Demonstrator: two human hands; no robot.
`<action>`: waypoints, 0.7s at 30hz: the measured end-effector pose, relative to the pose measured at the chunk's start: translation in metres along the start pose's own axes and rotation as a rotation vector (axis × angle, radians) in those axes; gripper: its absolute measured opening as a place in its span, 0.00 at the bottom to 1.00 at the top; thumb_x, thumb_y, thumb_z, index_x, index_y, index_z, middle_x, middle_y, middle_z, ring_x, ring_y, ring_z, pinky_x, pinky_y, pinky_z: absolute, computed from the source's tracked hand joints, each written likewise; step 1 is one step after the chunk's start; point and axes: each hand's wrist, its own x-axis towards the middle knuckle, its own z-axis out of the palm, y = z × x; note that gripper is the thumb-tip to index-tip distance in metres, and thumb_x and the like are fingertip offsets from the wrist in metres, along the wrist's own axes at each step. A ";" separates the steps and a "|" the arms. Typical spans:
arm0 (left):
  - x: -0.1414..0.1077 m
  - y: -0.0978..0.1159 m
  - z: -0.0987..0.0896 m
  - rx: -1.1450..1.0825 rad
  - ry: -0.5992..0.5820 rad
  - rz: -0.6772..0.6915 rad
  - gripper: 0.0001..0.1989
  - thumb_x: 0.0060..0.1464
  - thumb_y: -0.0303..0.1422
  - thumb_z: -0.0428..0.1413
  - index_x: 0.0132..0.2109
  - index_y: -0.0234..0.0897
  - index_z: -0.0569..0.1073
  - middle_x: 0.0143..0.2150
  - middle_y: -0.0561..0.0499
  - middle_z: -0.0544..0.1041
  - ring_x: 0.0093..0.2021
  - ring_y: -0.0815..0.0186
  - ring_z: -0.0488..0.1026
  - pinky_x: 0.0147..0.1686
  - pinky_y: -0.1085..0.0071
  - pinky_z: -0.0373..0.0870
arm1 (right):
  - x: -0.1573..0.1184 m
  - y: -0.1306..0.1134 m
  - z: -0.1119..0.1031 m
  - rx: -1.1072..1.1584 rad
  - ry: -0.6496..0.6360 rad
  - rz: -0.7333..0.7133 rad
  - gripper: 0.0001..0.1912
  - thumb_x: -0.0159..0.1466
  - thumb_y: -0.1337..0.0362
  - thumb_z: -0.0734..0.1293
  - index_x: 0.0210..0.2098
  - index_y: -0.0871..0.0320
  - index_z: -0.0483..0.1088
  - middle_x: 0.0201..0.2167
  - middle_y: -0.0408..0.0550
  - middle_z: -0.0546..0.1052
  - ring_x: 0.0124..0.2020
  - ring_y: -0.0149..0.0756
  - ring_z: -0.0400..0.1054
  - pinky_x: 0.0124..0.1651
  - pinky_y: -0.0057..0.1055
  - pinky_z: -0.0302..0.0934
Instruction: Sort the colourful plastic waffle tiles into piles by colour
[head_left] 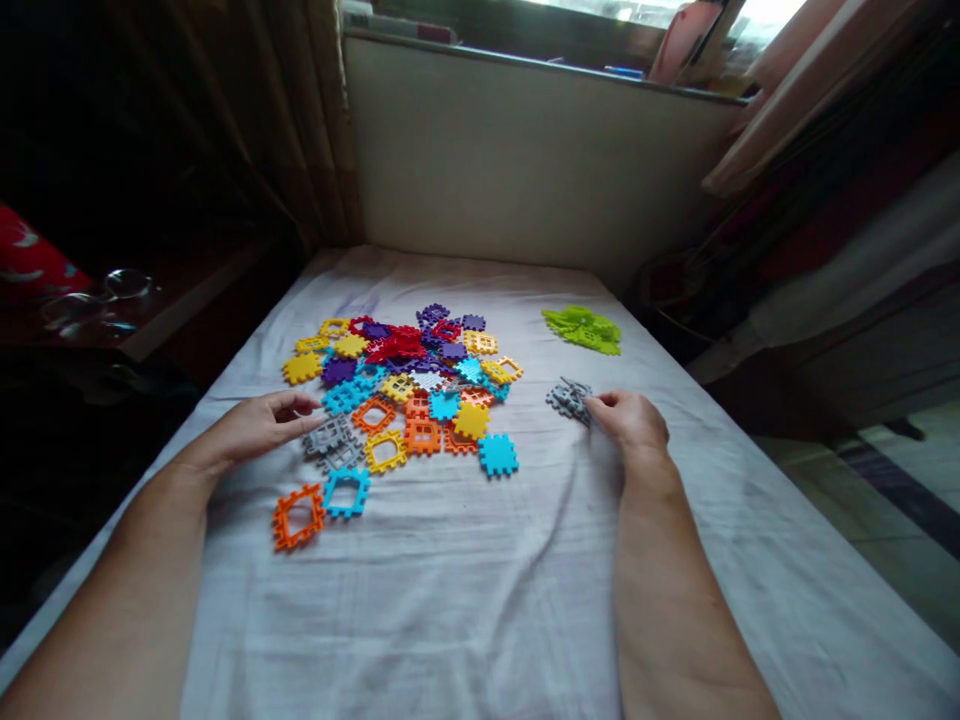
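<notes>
My right hand (631,422) pinches a grey interlocking plastic tile (576,392) at the edge of a small grey cluster on the sheet. The pieces overlap, so I cannot tell how many lie there. On the other side, my left hand (266,425) has its fingers stretched out and apart, just over a group of grey tiles (334,443) at the left of a mixed heap. That heap holds purple, red, yellow, blue and orange tiles, among them a red tile (397,344). Nearest me lie an orange frame tile (282,525) and a blue frame tile (360,492).
A pile of lime green tiles (585,330) sits at the far right of the white sheet (450,620). Behind the bed's far edge rises a pale wall panel (525,160). Glasses (129,284) rest on a dark table at left. Clothes hang on the right.
</notes>
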 end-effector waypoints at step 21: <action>-0.011 0.071 0.027 0.111 0.118 0.126 0.15 0.48 0.48 0.57 0.34 0.42 0.77 0.30 0.52 0.79 0.30 0.63 0.73 0.30 0.70 0.67 | -0.104 -0.115 0.000 0.407 -0.182 -0.669 0.12 0.66 0.56 0.65 0.43 0.51 0.79 0.36 0.43 0.83 0.35 0.33 0.74 0.39 0.27 0.62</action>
